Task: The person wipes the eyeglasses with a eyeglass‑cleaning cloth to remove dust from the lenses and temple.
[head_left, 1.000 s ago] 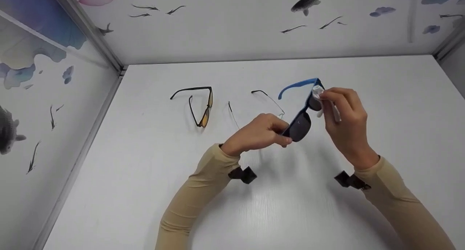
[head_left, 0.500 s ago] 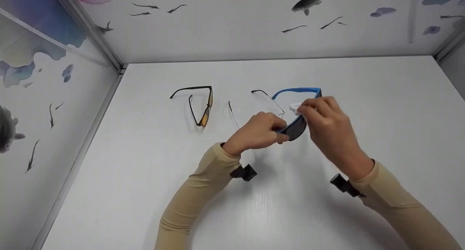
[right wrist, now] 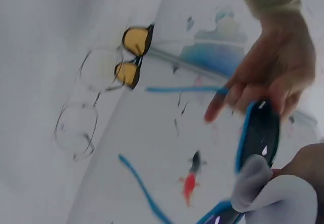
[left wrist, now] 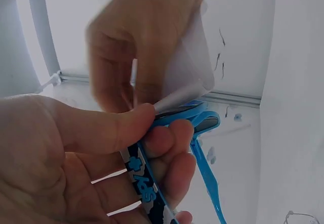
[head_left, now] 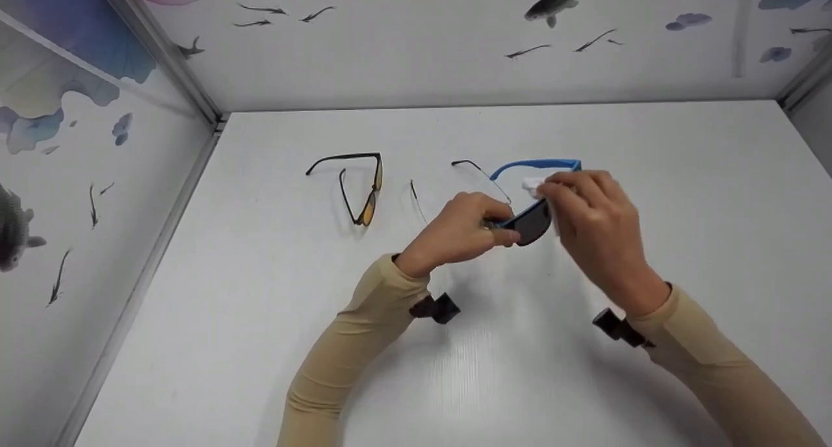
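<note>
Blue-framed sunglasses with dark lenses (head_left: pixel 533 223) are held up over the table, arms unfolded. My left hand (head_left: pixel 461 229) grips them at one end, thumb on the front corner and fingers around the patterned temple, which shows in the left wrist view. A white cloth (head_left: pixel 533 184) is pinched by my right hand (head_left: pixel 601 232) and folded over the frame around the nose bridge. In the right wrist view the cloth (right wrist: pixel 283 201) covers the middle of the sunglasses, between the two lenses. My right hand hides the far lens in the head view.
Glasses with yellow lenses and a black frame (head_left: pixel 369 210) lie on the white table (head_left: pixel 260 258) to the left, arms unfolded. Thin wire-framed glasses (head_left: pixel 465 162) lie behind my left hand, partly hidden by it. Printed panels (head_left: pixel 422 57) stand at the back and left.
My right hand has shifted left with the cloth, from the far lens to the nose bridge. The sunglasses have tilted, their far end lower. My left hand keeps its grip.
</note>
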Tool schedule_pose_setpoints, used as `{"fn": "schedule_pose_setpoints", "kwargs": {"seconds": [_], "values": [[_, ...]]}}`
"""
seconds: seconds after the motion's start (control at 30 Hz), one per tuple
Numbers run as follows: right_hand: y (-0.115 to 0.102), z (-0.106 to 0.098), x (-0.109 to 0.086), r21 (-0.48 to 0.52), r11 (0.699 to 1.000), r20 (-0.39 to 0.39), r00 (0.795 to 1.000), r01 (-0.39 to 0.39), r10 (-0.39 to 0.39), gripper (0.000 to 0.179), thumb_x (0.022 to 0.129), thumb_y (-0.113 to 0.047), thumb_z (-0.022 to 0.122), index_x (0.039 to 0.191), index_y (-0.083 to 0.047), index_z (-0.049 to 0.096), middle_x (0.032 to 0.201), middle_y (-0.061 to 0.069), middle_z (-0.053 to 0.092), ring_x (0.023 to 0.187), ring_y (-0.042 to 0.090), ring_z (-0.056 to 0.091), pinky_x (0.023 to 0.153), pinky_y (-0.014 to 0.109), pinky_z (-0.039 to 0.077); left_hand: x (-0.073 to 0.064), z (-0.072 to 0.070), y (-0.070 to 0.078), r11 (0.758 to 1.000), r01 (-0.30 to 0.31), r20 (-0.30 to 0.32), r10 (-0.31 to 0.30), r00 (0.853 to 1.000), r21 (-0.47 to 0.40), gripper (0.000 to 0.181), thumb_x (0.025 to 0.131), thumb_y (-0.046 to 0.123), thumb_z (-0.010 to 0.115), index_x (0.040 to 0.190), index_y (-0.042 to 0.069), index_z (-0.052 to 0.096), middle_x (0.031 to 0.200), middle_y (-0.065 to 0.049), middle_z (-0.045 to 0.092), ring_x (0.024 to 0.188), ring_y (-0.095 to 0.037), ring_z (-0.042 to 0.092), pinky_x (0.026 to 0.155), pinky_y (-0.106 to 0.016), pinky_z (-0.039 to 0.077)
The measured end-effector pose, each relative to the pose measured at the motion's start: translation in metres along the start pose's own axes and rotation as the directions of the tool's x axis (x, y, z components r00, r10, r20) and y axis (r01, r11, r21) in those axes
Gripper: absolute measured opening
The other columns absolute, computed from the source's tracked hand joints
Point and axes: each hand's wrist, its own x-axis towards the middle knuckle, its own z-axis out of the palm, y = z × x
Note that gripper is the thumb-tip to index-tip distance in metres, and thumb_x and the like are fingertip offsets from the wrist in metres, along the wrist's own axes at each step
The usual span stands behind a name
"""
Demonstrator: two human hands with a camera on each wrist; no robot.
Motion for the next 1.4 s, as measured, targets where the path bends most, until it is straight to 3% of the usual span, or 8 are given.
{"fn": "schedule_pose_setpoints", "kwargs": {"seconds": [0.2, 0.3, 0.43, 0.67, 0.83, 1.03, 1.2, 1.4], "values": [[0.042, 0.003, 0.002, 0.108, 0.975, -0.129, 0.969, -0.196, 0.209, 0.015, 0.088, 0.013, 0.059, 0.097, 0.003, 0.066, 0.099, 0.018, 0.062, 0.09, 0.031, 0.058, 0.078, 0.034, 0.049, -0.005, -0.001, -0.002, 0.993, -0.042, 0.002, 0.043, 0.999, -0.112, 0.009, 0.089, 0.007, 0.067, 0.086, 0.0, 0.072, 0.073, 0.002, 0.061, 0.067, -0.01, 0.041, 0.062, -0.022, 0.031], [0.045, 0.002, -0.003, 0.241, 0.936, -0.243, 0.918, -0.257, 0.315, 0.014, 0.088, 0.012, 0.057, 0.098, 0.006, 0.065, 0.098, 0.017, 0.062, 0.091, 0.027, 0.059, 0.078, 0.022, 0.046, -0.006, 0.002, -0.003, 0.983, -0.073, -0.021, 0.07, 0.997, -0.166, 0.009, 0.089, 0.006, 0.067, 0.087, -0.002, 0.071, 0.073, 0.003, 0.058, 0.068, -0.009, 0.043, 0.063, -0.022, 0.034], [0.028, 0.002, -0.007, 0.437, 0.873, -0.342, 0.858, -0.215, 0.382, 0.015, 0.085, 0.018, 0.053, 0.098, 0.013, 0.059, 0.098, 0.015, 0.059, 0.092, 0.025, 0.058, 0.078, 0.021, 0.049, -0.007, 0.004, -0.006, 0.969, -0.091, -0.11, 0.067, 0.992, -0.23, 0.008, 0.088, 0.006, 0.068, 0.082, 0.001, 0.068, 0.073, 0.004, 0.055, 0.07, -0.009, 0.047, 0.066, -0.023, 0.038], [0.001, 0.016, -0.008, 0.676, 0.724, -0.216, 0.904, -0.134, 0.368, 0.02, 0.084, 0.024, 0.049, 0.102, 0.017, 0.052, 0.101, 0.013, 0.057, 0.094, 0.025, 0.057, 0.085, 0.028, 0.052, -0.005, 0.007, -0.006, 0.927, -0.088, -0.143, 0.038, 0.989, -0.365, 0.008, 0.086, 0.006, 0.07, 0.087, -0.002, 0.068, 0.078, 0.001, 0.06, 0.073, -0.01, 0.055, 0.071, -0.024, 0.047], [0.0, 0.022, -0.01, 0.729, 0.665, -0.175, 0.894, -0.165, 0.413, 0.022, 0.085, 0.022, 0.049, 0.105, 0.016, 0.053, 0.102, 0.015, 0.057, 0.095, 0.026, 0.059, 0.086, 0.031, 0.051, -0.004, 0.011, -0.005, 0.924, -0.068, -0.196, -0.008, 0.981, -0.375, 0.009, 0.085, 0.004, 0.072, 0.092, -0.002, 0.072, 0.082, -0.002, 0.065, 0.075, -0.011, 0.058, 0.07, -0.024, 0.048], [-0.003, 0.026, -0.013, 0.742, 0.646, -0.179, 0.875, -0.179, 0.449, 0.02, 0.083, 0.022, 0.05, 0.103, 0.017, 0.053, 0.1, 0.016, 0.056, 0.093, 0.025, 0.057, 0.081, 0.028, 0.053, 0.001, 0.018, -0.004, 0.959, -0.117, -0.35, 0.02, 0.936, -0.258, 0.006, 0.084, 0.004, 0.072, 0.086, -0.001, 0.073, 0.081, -0.003, 0.069, 0.076, -0.007, 0.059, 0.068, -0.024, 0.048], [-0.009, 0.03, -0.016, 0.715, 0.68, -0.179, 0.897, -0.164, 0.404, 0.023, 0.08, 0.025, 0.053, 0.101, 0.016, 0.056, 0.1, 0.02, 0.054, 0.096, 0.025, 0.057, 0.078, 0.027, 0.054, 0.005, 0.022, -0.003, 0.97, -0.16, -0.427, 0.067, 0.902, -0.186, 0.005, 0.085, 0.005, 0.072, 0.085, 0.0, 0.073, 0.078, -0.001, 0.07, 0.073, -0.005, 0.059, 0.069, -0.023, 0.049], [-0.016, 0.03, -0.021, 0.637, 0.763, -0.198, 0.933, -0.111, 0.301, 0.03, 0.072, 0.033, 0.058, 0.095, 0.014, 0.059, 0.097, 0.019, 0.056, 0.095, 0.017, 0.059, 0.08, 0.026, 0.053, 0.007, 0.022, -0.005, 0.968, -0.158, -0.427, 0.063, 0.902, -0.192, 0.009, 0.087, 0.007, 0.07, 0.08, 0.001, 0.068, 0.07, 0.002, 0.061, 0.067, -0.006, 0.051, 0.065, -0.021, 0.044]]}}
